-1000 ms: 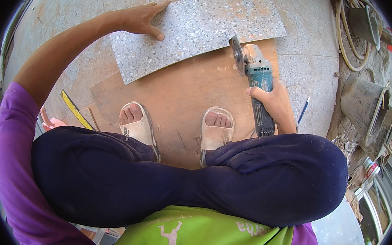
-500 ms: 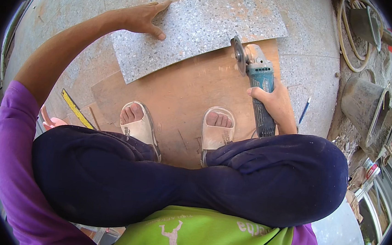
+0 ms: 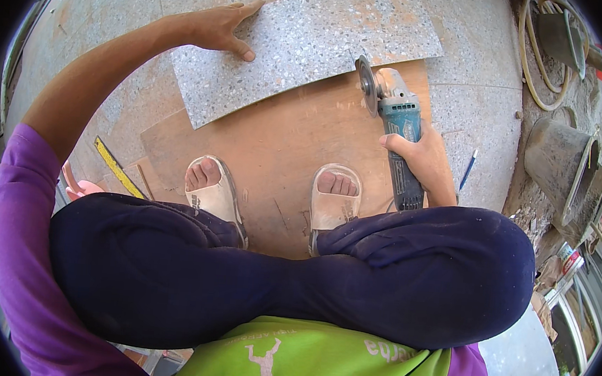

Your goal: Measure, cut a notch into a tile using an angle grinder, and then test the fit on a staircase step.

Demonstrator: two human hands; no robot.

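My right hand [image 3: 427,159] is wrapped round the body of a teal and black angle grinder [image 3: 402,122]. The grinder's cutting disc [image 3: 367,86] stands at the near edge of a speckled grey terrazzo tile [image 3: 312,44], toward its right end. Whether the disc is spinning I cannot tell. My left hand [image 3: 225,30] rests on the tile's left part, thumb and fingers spread apart. Under the tile's near side lies a brown wooden board [image 3: 277,136], and both my sandalled feet stand on it.
A yellow ruler-like strip [image 3: 119,166] lies left of my feet. A blue pen [image 3: 468,169] is on the floor right of the grinder. Farther right are a dusty bucket [image 3: 557,162], a coiled hose [image 3: 530,64] and rubble along the floor's edge.
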